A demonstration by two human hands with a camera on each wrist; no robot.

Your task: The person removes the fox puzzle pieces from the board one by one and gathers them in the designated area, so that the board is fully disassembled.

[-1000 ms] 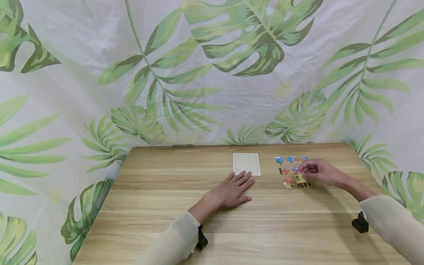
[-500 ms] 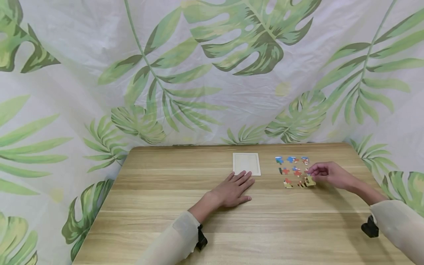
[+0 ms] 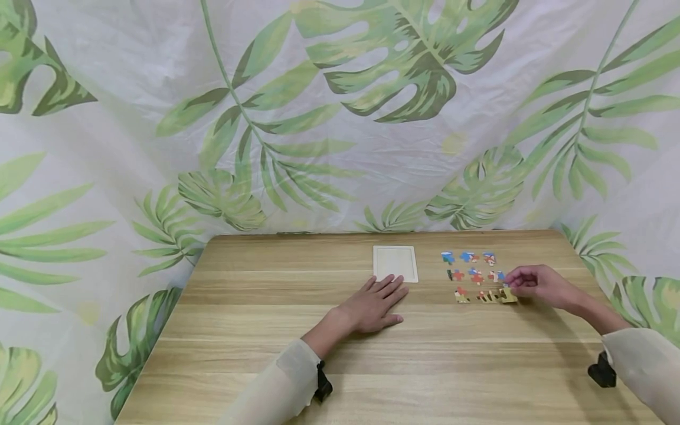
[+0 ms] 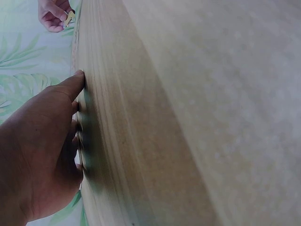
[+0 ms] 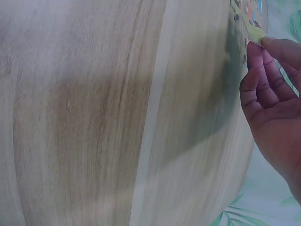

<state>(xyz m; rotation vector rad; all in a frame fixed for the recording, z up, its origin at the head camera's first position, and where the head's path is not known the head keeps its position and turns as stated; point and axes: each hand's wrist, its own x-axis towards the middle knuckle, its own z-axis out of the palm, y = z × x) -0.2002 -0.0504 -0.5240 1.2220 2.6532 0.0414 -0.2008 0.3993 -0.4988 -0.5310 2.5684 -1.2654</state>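
Note:
My right hand [image 3: 544, 287] pinches a yellow-green jigsaw piece [image 3: 507, 295] between thumb and fingertips at the right end of the nearest row of puzzle pieces. The right wrist view shows the same jigsaw piece [image 5: 255, 32] at the fingertips, tilted. Several other pieces lie in rows beside it, among them a blue one [image 3: 448, 257] at the far left and a red-and-yellow one [image 3: 462, 294] at the near left. Palm down on the table, my left hand [image 3: 370, 305] has its fingers spread, the tips at the near edge of a pale square puzzle frame [image 3: 395, 278].
The wooden table [image 3: 255, 330] runs up to a leaf-patterned cloth [image 3: 297, 118] hung behind it. Black camera mounts sit at both wrists, one below the left sleeve [image 3: 297, 372] and one by the right sleeve [image 3: 643, 360].
My right hand has moved rightward and slightly nearer with the yellow-green jigsaw piece, uncovering the pieces it was in front of. My left hand has stayed put.

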